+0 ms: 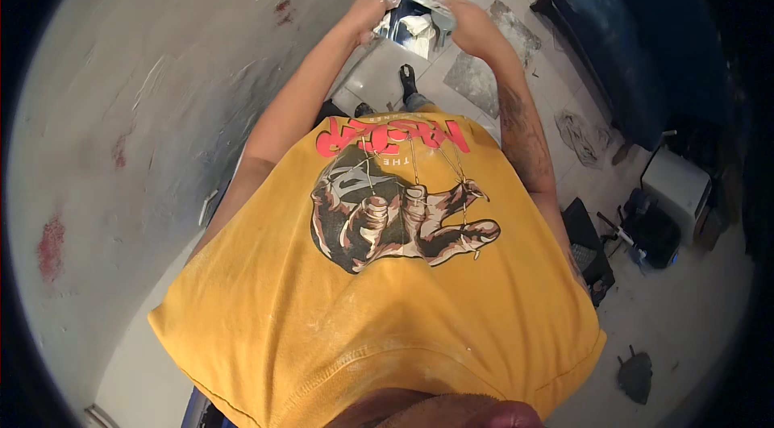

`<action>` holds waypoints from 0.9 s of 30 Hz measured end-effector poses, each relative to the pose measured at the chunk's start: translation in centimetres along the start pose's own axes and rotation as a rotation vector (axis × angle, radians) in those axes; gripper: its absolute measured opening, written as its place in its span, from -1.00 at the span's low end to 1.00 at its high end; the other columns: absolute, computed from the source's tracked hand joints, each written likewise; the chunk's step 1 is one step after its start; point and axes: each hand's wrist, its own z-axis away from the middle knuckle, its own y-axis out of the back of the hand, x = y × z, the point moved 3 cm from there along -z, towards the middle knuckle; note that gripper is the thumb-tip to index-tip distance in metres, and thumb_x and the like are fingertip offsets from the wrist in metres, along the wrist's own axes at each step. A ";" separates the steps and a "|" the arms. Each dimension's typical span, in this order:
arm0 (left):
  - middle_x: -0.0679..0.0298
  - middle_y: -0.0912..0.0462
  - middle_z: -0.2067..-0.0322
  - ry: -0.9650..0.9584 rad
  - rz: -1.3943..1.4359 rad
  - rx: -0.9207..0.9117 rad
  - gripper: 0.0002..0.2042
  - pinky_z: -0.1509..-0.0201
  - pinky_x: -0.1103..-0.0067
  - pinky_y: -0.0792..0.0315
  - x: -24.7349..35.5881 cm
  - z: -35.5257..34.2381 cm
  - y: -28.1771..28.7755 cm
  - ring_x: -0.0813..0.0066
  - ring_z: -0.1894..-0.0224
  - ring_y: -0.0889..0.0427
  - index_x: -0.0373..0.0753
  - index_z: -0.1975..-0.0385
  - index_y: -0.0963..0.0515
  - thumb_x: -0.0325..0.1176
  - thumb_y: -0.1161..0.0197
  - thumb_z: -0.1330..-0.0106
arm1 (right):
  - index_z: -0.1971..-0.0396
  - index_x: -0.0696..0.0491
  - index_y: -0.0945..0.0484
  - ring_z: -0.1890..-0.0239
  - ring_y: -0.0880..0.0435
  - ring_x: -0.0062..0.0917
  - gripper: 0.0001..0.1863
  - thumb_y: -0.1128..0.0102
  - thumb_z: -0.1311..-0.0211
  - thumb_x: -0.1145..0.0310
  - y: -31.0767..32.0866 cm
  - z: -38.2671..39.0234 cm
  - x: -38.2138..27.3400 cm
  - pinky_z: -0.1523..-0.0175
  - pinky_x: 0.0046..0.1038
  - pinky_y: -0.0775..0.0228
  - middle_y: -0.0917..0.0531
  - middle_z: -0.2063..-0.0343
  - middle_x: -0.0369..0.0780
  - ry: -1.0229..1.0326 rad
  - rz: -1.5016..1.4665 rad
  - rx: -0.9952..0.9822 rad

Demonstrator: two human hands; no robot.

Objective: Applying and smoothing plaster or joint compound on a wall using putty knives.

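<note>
At arm's length in front of me is a shiny, flat metal plate (393, 27), mirror-like, with a lump of white paste (418, 27) on or against it. My left hand (369, 14) is closed round the plate's left side. On its right side, my right hand (472, 25) is closed at the upper edge, its fingers smeared by motion. Whether the right hand holds a second blade against the plate, I cannot tell. Both forearms are stretched out, and the plate hangs close to the grey wall (201, 49).
Reddish patches (51, 247) mark the smooth wall on the left. Stained sheets (474, 81) lie on the tiled floor. On the right stand a large dark blue covered piece (617, 41) and a pale box-like container (676, 182), with dark objects (645, 226) beside it.
</note>
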 end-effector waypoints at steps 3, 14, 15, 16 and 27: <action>0.21 -0.45 0.61 0.053 -0.382 0.068 -0.83 0.70 0.47 -0.22 -2.9 -5.3 2.2 0.49 0.61 -0.40 -0.43 0.58 -0.41 -0.40 -0.03 0.01 | 0.25 0.19 -0.36 0.13 -0.34 -0.24 -0.51 0.23 0.39 0.69 -3.3 -0.3 0.8 0.02 -0.46 -0.14 -0.42 0.25 -0.03 -0.077 -0.099 -0.025; 0.13 -0.43 0.68 0.584 -1.085 -0.238 -0.81 0.77 0.40 -0.29 -14.0 -17.2 4.6 0.30 0.71 -0.43 -0.36 0.63 -0.44 -0.40 0.10 0.03 | 0.23 0.19 -0.37 0.22 -0.45 -0.31 -0.50 0.22 0.37 0.66 -9.9 3.6 4.6 0.13 -0.51 -0.22 -0.47 0.31 0.00 -0.316 -0.607 -0.131; 0.12 -0.42 0.64 0.585 -0.871 -0.194 -0.81 0.79 0.41 -0.28 -13.4 -15.6 1.5 0.29 0.70 -0.42 -0.36 0.56 -0.42 -0.42 0.14 0.01 | 0.30 0.17 -0.40 0.44 -0.42 -0.58 -0.59 0.16 0.31 0.66 -9.3 5.1 5.4 0.26 -0.60 -0.24 -0.53 0.48 -0.17 -0.343 -0.631 -0.037; 0.12 -0.42 0.64 0.571 -0.875 -0.174 -0.81 0.79 0.41 -0.28 -12.4 -14.7 2.4 0.29 0.70 -0.42 -0.36 0.56 -0.42 -0.42 0.14 0.01 | 0.30 0.17 -0.40 0.44 -0.42 -0.58 -0.59 0.16 0.31 0.66 -8.8 4.8 4.1 0.26 -0.60 -0.24 -0.53 0.48 -0.17 -0.319 -0.632 -0.034; 0.17 -0.51 0.46 0.195 -0.837 0.122 -0.80 0.43 0.51 -0.39 -7.4 -10.6 5.9 0.46 0.44 -0.49 -0.43 0.43 -0.43 -0.48 0.00 0.05 | 0.16 0.18 -0.30 0.14 -0.36 -0.44 -0.48 -0.07 0.32 0.61 -2.7 8.0 -1.3 0.11 -0.48 -0.25 -0.36 0.21 -0.18 -0.302 -0.904 -0.149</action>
